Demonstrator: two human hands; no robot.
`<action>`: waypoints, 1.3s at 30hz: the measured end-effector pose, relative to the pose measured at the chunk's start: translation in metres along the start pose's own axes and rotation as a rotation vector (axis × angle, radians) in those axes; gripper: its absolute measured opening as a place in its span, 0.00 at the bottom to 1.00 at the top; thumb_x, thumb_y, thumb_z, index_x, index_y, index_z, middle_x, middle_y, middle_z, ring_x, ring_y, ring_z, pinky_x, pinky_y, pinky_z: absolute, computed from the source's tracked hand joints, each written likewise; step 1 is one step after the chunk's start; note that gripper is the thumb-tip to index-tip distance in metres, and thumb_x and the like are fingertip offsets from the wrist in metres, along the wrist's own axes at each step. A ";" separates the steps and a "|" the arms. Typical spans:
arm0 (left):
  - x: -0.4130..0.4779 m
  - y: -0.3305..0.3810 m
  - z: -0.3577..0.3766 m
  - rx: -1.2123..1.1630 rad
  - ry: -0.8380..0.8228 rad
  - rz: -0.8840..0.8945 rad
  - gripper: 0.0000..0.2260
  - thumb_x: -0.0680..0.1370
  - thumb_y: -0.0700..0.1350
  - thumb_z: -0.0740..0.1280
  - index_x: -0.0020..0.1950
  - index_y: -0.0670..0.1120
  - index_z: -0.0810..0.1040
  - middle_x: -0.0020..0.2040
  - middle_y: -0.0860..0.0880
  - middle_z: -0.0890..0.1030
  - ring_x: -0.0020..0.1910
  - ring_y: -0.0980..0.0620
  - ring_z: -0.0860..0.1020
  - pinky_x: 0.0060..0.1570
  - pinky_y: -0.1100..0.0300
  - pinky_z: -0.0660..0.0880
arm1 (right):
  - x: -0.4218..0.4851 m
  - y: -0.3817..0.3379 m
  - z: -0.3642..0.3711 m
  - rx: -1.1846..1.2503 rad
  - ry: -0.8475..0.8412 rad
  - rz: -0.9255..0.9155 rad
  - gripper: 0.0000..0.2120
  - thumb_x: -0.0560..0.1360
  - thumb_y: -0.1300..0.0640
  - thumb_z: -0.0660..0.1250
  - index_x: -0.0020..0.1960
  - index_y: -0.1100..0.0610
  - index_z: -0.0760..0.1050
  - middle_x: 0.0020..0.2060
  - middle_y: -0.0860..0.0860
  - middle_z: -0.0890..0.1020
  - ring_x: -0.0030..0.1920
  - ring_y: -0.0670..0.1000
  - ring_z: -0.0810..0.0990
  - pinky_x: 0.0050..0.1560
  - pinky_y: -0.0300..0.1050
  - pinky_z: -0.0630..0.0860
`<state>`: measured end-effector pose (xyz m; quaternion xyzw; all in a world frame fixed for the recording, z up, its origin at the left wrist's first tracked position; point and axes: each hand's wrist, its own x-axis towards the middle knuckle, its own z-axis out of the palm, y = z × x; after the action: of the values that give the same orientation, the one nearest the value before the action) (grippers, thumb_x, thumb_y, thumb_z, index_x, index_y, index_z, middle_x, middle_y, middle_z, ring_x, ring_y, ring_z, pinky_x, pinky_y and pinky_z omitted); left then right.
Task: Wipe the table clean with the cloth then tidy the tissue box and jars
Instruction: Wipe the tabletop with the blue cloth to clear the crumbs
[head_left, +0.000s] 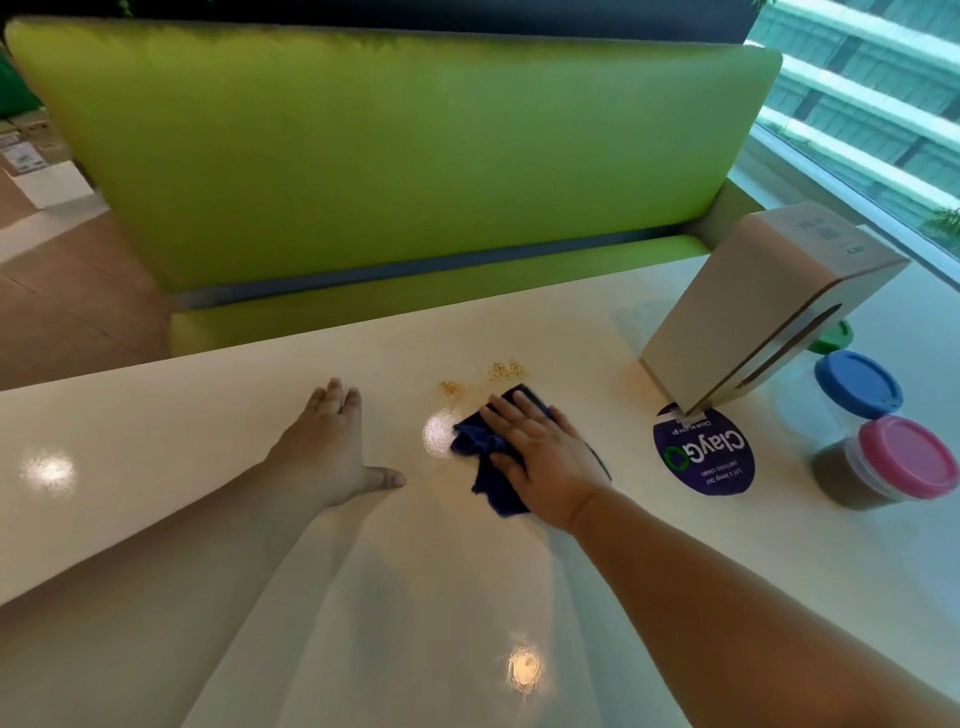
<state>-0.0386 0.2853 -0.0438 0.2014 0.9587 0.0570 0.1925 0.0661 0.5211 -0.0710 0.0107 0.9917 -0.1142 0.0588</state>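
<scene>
My right hand (540, 452) presses flat, fingers straight, on a dark blue cloth (480, 447) in the middle of the white table (208, 415). Small yellow-brown crumbs (506, 370) lie just beyond the cloth. My left hand (324, 447) rests flat on the table to the left, fingers spread. A beige tissue box (748, 306) stands on end at the right. Beside it are a pink-lidded jar (906, 457) with brown contents and a blue-lidded jar (857, 383). A green lid (834, 338) shows behind the box.
A round purple sticker (706, 457) is stuck to the table in front of the tissue box. A green bench seat (389, 156) runs along the table's far edge. A window (872, 104) lies to the right, and brown floor (62, 301) to the left.
</scene>
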 end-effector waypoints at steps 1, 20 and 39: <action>0.000 -0.001 0.001 0.011 0.001 0.005 0.55 0.63 0.71 0.67 0.76 0.43 0.43 0.77 0.44 0.41 0.76 0.46 0.44 0.72 0.52 0.53 | 0.004 0.008 -0.002 0.009 0.008 0.064 0.25 0.81 0.44 0.48 0.76 0.44 0.50 0.76 0.40 0.50 0.75 0.42 0.43 0.75 0.50 0.44; 0.001 -0.003 0.005 0.038 0.009 0.019 0.55 0.64 0.73 0.64 0.76 0.44 0.42 0.77 0.44 0.40 0.76 0.46 0.44 0.72 0.53 0.53 | 0.063 -0.011 -0.005 -0.016 -0.005 0.206 0.27 0.82 0.47 0.48 0.77 0.50 0.45 0.77 0.45 0.46 0.76 0.46 0.41 0.74 0.47 0.40; -0.001 0.000 0.001 0.061 -0.002 0.026 0.54 0.65 0.72 0.64 0.76 0.43 0.41 0.77 0.44 0.40 0.76 0.46 0.44 0.72 0.54 0.51 | 0.087 -0.075 0.005 -0.055 -0.103 0.167 0.27 0.78 0.35 0.44 0.73 0.35 0.36 0.76 0.51 0.38 0.75 0.59 0.35 0.68 0.69 0.38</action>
<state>-0.0370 0.2850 -0.0446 0.2199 0.9571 0.0300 0.1863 -0.0220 0.4479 -0.0693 0.0857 0.9857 -0.0822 0.1194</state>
